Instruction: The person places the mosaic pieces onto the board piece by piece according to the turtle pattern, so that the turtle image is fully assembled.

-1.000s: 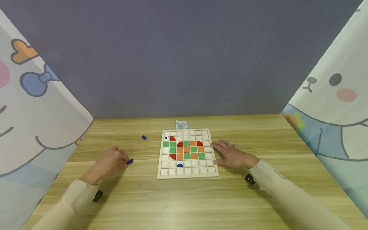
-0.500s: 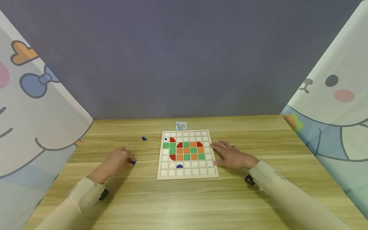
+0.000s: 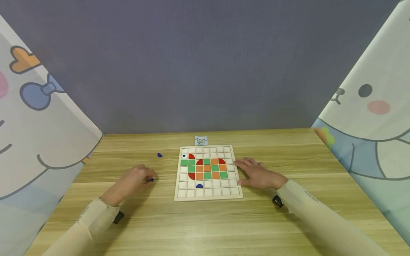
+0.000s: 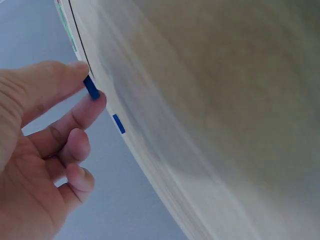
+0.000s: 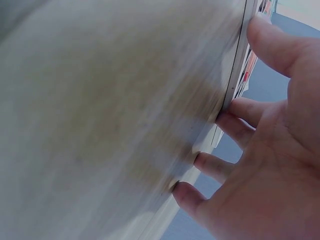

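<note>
Between thumb and index finger, my left hand (image 3: 136, 181) pinches a small blue half-round tile (image 4: 91, 87), left of the board. A second blue half-round tile (image 3: 159, 155) lies on the table farther back. The pale wooden grid board (image 3: 209, 196) carries green, orange and red tiles, plus a white eye tile (image 3: 184, 156) at its upper left. One blue half-round tile (image 3: 199, 186) sits low on the grid. My right hand (image 3: 259, 175) rests at the board's right edge, fingers spread, with the thumb and index finger touching the edge in the right wrist view.
A small printed picture card (image 3: 201, 140) lies just behind the board. The wooden table (image 3: 198, 227) ends at a dark grey panel (image 3: 205, 71) at the back. Cartoon-printed cloths hang at both sides.
My left hand has moved a little to the right toward the board, with the blue half-round tile between its fingers. The right hand has stayed at the board's edge.
</note>
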Action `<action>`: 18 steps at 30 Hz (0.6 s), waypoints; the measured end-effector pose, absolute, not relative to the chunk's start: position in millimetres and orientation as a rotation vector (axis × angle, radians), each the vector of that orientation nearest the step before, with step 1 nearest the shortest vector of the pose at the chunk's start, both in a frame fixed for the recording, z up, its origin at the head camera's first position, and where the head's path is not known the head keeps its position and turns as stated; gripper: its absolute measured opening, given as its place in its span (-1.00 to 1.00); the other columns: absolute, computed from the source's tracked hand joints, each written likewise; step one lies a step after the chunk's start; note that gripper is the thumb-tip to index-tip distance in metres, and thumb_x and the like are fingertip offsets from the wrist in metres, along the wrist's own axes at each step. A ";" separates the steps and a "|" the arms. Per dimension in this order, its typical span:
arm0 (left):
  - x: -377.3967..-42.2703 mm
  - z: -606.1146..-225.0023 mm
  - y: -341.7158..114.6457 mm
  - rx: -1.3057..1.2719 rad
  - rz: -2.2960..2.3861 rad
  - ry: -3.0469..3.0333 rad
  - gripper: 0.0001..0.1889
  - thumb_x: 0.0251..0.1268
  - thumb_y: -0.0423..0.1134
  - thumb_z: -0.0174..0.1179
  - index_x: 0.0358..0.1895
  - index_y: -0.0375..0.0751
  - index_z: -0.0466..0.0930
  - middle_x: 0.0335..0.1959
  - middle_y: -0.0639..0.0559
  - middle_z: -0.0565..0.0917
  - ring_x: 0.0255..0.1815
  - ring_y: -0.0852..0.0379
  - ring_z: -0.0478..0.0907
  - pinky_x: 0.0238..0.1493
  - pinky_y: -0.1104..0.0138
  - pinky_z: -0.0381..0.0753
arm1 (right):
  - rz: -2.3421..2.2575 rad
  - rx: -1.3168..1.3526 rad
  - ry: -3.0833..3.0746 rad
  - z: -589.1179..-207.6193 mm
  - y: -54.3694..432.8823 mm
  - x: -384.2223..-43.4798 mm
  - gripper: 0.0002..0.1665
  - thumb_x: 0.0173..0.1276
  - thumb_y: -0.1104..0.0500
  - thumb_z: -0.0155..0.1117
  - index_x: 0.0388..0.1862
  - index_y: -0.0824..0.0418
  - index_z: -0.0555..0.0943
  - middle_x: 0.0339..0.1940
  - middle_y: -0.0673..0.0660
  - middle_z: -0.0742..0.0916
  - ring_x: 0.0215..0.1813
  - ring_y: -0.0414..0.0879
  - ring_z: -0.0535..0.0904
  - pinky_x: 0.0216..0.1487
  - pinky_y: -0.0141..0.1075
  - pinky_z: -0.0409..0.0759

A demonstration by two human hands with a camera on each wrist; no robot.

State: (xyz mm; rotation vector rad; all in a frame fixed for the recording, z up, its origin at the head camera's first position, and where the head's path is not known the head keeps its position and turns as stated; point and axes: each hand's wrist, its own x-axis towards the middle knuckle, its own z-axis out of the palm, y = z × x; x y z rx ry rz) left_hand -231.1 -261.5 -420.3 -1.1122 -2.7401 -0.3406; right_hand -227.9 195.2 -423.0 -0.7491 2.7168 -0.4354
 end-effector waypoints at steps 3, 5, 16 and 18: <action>-231.5 -421.8 -259.8 -1.082 -0.360 -2.792 -0.77 -0.09 -0.45 0.45 -0.30 -0.16 0.72 -0.52 0.16 0.58 -0.50 0.26 0.35 -0.48 0.37 0.41 | -0.437 -0.749 2.717 -422.1 195.1 -227.5 -0.05 0.31 -0.23 0.16 0.52 0.10 0.06 0.47 0.14 0.20 0.46 0.25 -0.06 0.20 0.41 -0.07; -231.7 -421.4 -259.4 -1.046 -0.377 -2.836 -0.82 -0.05 -0.44 0.43 -0.32 -0.18 0.72 -0.51 0.14 0.60 -0.50 0.25 0.38 -0.47 0.34 0.44 | -0.438 -0.747 2.718 -421.5 194.9 -227.3 -0.06 0.31 -0.23 0.17 0.52 0.10 0.06 0.47 0.14 0.20 0.46 0.25 -0.06 0.19 0.41 -0.07; -236.9 -415.7 -277.3 -1.335 -0.461 -2.859 -0.62 -0.05 -0.44 0.43 -0.10 -0.03 0.71 -0.20 0.17 0.56 -0.22 0.11 0.47 -0.23 0.10 0.44 | -0.445 -0.762 2.710 -420.1 193.6 -226.6 -0.07 0.33 -0.20 0.17 0.52 0.12 0.06 0.47 0.15 0.20 0.46 0.24 -0.06 0.20 0.40 -0.06; -238.9 -417.9 -280.2 -1.392 -0.458 -2.828 -0.60 -0.07 -0.51 0.41 -0.12 -0.02 0.72 -0.19 0.19 0.56 -0.18 0.10 0.48 -0.21 0.11 0.49 | -0.443 -0.761 2.708 -419.8 193.8 -226.6 -0.07 0.33 -0.20 0.16 0.52 0.13 0.06 0.47 0.14 0.20 0.46 0.24 -0.06 0.20 0.40 -0.06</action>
